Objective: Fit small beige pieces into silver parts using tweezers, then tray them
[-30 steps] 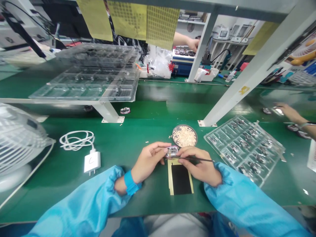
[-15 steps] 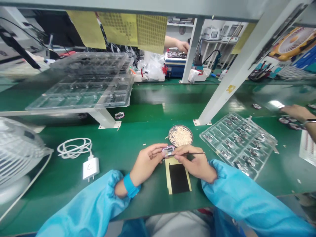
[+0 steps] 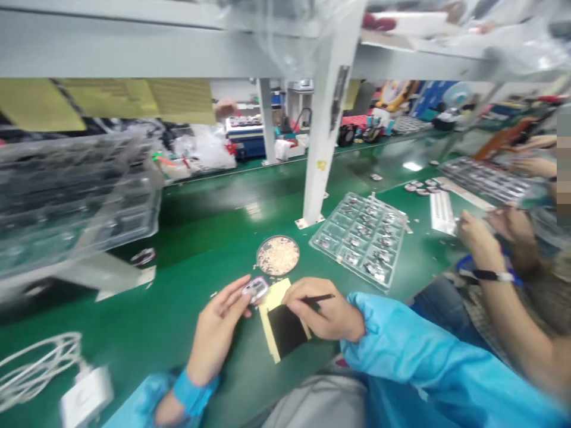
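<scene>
Green bench top [image 3: 173,318] fills the view, blurring toward the edges, with a white charger [image 3: 87,397] cut off at lower left. Thumb and fingers of the left hand [image 3: 214,336] pinch a small rimmed device [image 3: 255,289], partly covering it, near a dish [image 3: 300,255]. Beside it, a black pad [image 3: 285,330] lies partly behind the right hand [image 3: 319,309], which clasps a thin dark tool [image 3: 325,297], its tip hidden. Parts in the clear tray [image 3: 336,223] are indistinct; a co-worker's hand [image 3: 479,235] is blurred

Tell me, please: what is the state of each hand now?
Left hand: closed, holding a small oval part.
Right hand: closed, holding a thin dark stick.
</scene>
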Available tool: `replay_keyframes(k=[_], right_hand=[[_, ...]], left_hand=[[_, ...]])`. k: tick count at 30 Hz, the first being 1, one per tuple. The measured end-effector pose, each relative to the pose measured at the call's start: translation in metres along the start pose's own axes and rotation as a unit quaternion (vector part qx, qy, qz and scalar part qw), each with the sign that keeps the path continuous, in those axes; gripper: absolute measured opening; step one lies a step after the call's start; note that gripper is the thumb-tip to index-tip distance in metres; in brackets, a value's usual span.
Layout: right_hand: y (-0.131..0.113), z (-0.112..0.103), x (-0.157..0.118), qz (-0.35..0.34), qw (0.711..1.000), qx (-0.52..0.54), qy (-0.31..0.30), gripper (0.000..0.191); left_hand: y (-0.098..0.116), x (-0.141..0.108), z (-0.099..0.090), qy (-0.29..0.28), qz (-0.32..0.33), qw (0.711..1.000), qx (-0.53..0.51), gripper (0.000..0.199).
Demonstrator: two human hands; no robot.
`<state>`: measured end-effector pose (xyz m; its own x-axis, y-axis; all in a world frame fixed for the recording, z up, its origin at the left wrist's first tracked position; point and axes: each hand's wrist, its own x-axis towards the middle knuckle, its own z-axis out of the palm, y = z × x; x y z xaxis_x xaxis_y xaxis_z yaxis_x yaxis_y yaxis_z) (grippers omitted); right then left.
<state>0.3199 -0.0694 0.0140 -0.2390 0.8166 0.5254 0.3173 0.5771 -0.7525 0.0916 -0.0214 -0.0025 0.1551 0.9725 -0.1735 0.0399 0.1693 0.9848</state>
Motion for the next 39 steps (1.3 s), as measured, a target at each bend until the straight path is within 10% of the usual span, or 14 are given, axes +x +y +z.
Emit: replay_keyframes(k=[5,11,15,20,25,31,39], right_hand=[[0.002,-0.074,-0.008,0.132,0.968,-0.182,0.108,0.028],[0.041,-0.183,-0.031,0.419,0.727,-0.532,0.113,0.038],[0.068,-0.209,-0.043,0.495,0.677,-0.539,0.083,0.049],[0.081,-0.218,-0.052,0.471,0.715,-0.509,0.091,0.041],[0.07,-0.211,-0.044,0.377,0.826,-0.394,0.142,0.034],[0.024,-0.12,0.017,0.273,0.958,-0.059,0.062,0.032],[0.01,-0.01,0.08,0.223,0.95,0.193,-0.103,0.035]], left_hand=[[-0.002,0.0,-0.003,-0.034,-0.018,0.999,0.013,0.061],[0.004,-0.004,0.005,-0.047,-0.024,0.998,0.03,0.051],[0.007,-0.005,0.005,-0.06,-0.042,0.997,0.025,0.049],[0.005,-0.005,0.003,-0.07,-0.035,0.996,0.044,0.048],[0.005,-0.007,0.008,-0.087,-0.033,0.995,0.039,0.042],[0.006,-0.008,0.007,-0.065,-0.06,0.996,0.003,0.041],[0.003,-0.002,-0.007,-0.046,0.029,0.993,-0.102,0.036]])
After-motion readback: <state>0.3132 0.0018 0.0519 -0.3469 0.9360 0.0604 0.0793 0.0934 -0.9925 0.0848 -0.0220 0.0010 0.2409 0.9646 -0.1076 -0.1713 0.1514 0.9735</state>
